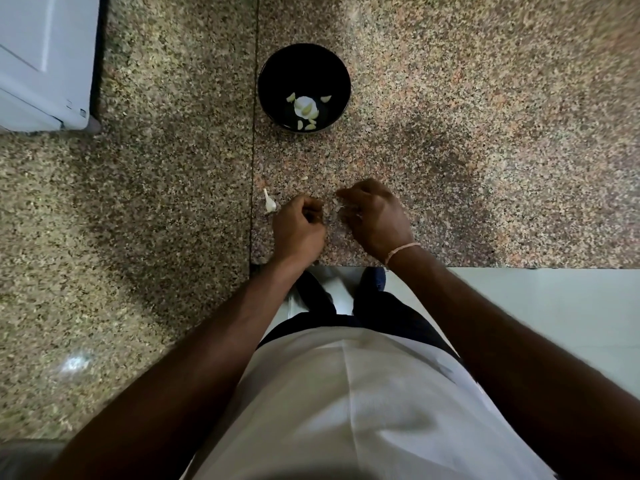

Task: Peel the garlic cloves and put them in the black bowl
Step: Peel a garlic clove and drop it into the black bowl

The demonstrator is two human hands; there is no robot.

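Observation:
A black bowl (273,69) stands on the speckled granite counter, with several peeled garlic cloves (306,109) in its bottom. Nearer to me, my left hand (298,231) is curled into a fist over the counter; what its fingers hold is hidden. My right hand (375,218) sits a little to its right, fingers curled, with a pale bit of garlic or skin (341,211) showing at its fingertips. An unpeeled garlic piece with a stalk (269,204) lies on the counter just left of my left hand. A small scrap of skin (304,178) lies between the hands and the bowl.
A white appliance (45,60) fills the far left corner. A seam (254,143) runs down the counter left of the bowl. The counter's front edge (485,267) runs just below my wrists, with white floor and my feet below.

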